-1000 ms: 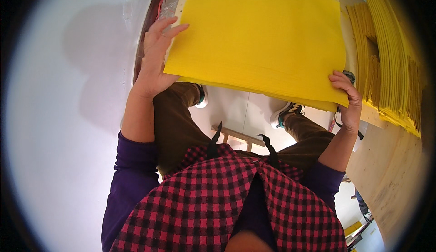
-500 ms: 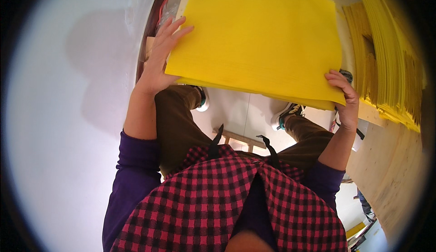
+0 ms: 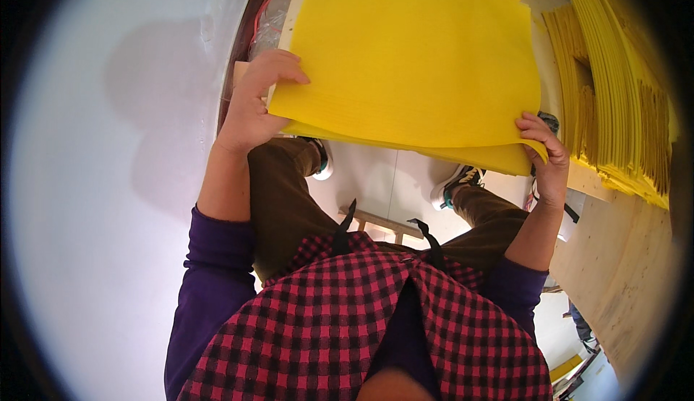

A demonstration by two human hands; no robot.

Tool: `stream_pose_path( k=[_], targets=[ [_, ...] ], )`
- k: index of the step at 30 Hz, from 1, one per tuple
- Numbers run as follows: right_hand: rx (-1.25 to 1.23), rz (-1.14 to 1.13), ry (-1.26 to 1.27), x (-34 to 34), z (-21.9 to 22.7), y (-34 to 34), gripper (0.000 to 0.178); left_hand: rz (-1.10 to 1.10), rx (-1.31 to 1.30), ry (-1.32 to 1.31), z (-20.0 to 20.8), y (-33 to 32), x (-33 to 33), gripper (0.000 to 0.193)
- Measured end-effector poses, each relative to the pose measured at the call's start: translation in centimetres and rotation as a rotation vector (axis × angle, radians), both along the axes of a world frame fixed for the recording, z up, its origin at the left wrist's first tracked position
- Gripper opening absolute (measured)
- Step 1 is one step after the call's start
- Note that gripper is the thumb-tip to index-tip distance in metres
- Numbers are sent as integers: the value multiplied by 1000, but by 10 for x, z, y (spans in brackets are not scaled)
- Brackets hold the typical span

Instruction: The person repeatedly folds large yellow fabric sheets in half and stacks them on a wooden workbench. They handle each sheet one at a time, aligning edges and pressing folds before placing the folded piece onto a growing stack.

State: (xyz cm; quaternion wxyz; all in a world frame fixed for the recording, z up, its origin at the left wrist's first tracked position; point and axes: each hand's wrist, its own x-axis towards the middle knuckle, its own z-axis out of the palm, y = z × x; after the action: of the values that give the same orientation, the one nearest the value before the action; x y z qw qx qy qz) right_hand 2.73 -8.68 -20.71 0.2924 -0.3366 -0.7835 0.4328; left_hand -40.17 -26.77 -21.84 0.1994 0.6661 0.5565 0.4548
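Note:
A stack of yellow sheets (image 3: 405,68), felt-like or paper-like, lies before me with its near edge over my knees. My left hand (image 3: 254,104) is at its near left corner, fingers bent together over the left edge and the thumb low at the corner. At the near right corner, my right hand (image 3: 546,154) pinches the top yellow sheet, fingers above and thumb below. That corner curls up a little, apart from the sheets underneath.
Bundles of yellow sheets (image 3: 603,75) stand packed at the right by a wooden board (image 3: 614,256). A white wall (image 3: 108,206) rises close on my left. Past my left hand is a dark-edged box (image 3: 249,25) with clear plastic. A wooden stool (image 3: 383,224) shows below me.
My left hand's spread fingers have bent and drawn together at the left edge. The top sheet's right corner has curled up in my right hand.

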Motion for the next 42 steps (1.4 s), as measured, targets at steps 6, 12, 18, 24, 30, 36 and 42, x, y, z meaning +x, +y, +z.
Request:
stream_pose_path(
  k=[6, 12, 18, 24, 30, 36, 42],
  targets=[
    [-9, -1, 9, 0, 0, 0, 29, -45, -66, 143, 3, 13, -2, 51],
    [-29, 15, 30, 1, -2, 1, 31, 41, 57, 135, 1, 12, 2, 54],
    [-45, -5, 30, 0, 1, -1, 30, -25, -27, 114, 0, 13, -6, 37],
    [-64, -66, 29, -1, 3, -2, 25, -47, 43, -3, -3, 13, -6, 30],
    [-131, -280, 82, -3, 6, 0, 13, 118, -62, -344, 0, 14, 4, 23],
    [-204, -345, 160, -1, 13, 1, 16, 243, -135, -613, 16, 9, 13, 19],
    [-241, -345, 155, -4, 7, 8, 18, 262, -176, -802, 11, 15, 20, 19]
  ],
)
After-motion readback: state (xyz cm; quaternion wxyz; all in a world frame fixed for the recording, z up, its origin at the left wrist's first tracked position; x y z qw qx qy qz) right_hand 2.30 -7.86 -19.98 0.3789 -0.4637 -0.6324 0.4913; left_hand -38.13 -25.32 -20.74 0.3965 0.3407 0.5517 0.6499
